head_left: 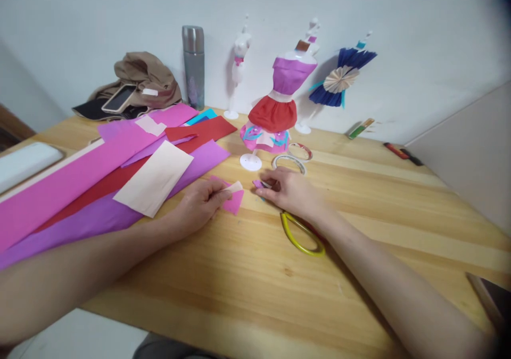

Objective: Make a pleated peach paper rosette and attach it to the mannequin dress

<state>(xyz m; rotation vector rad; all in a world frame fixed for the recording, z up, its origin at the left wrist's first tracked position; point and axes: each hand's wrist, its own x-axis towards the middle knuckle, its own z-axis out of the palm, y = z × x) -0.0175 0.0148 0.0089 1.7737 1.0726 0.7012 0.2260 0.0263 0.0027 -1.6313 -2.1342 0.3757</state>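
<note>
My left hand (203, 202) is closed in a pinch on a small cream paper piece (233, 187), with a pink paper piece (233, 203) just under it. Opposite, the fingers of my right hand (281, 186) pinch a small purple paper scrap (258, 184) close above the wooden table (255, 274). Scissors with a yellow handle (301, 239) lie partly hidden beneath my right wrist. Behind my hands stands a small mannequin (250, 162) in a purple top (293, 75), a red puffed skirt (272, 114) and a pink lower hem with blue trim (265, 137).
Pink (80, 170), red and purple paper strips spread across the left, under a cream sheet (155, 178). Tape rolls (289, 162) lie behind my right hand. A steel flask (194, 71), a bare mannequin (239, 55) and a blue-dressed one (331, 87) stand along the wall.
</note>
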